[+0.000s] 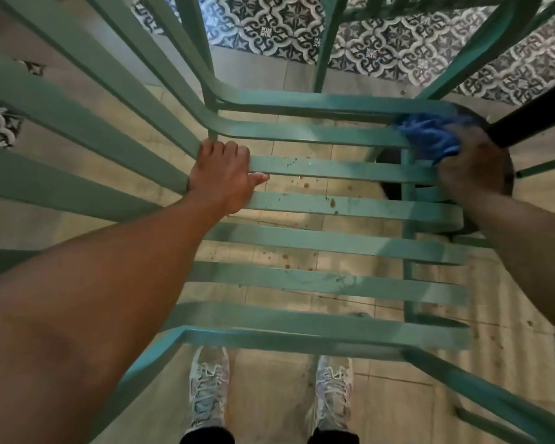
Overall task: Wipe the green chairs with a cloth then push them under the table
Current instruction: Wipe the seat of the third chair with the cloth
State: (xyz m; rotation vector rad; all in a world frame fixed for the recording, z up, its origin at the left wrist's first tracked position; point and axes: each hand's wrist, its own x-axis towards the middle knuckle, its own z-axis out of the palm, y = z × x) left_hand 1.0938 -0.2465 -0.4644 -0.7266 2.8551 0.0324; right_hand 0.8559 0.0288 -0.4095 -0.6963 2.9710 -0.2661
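Over the seat: head view looks straight down on a green chair point(334, 241), slatted seat, backrest slats rising at left
Left hand point(220, 174): fingers curled over a seat slat where it meets the back, thumb lying along the slat; steadies the frame
Right hand point(470, 168): bunches a blue cloth point(430, 137) and presses it on the far right end of the slats
Risk, skipped dirt: brown specks show on the middle slats; likely to stay if wiping keeps to the edge
Risk, snag: cloth could catch in a gap between slats or slip through to the floor
Risk, pinch: left fingers wrap a slat, could be nipped if the chair shifts
Obstacle: dark bar point(532, 113) and round dark base just beside the right hand, probably the table's; crowds the stroke
Around: second green chair point(462, 36) beyond, patterned tiles point(269, 27), grey sneakers point(209, 389) below the front rail
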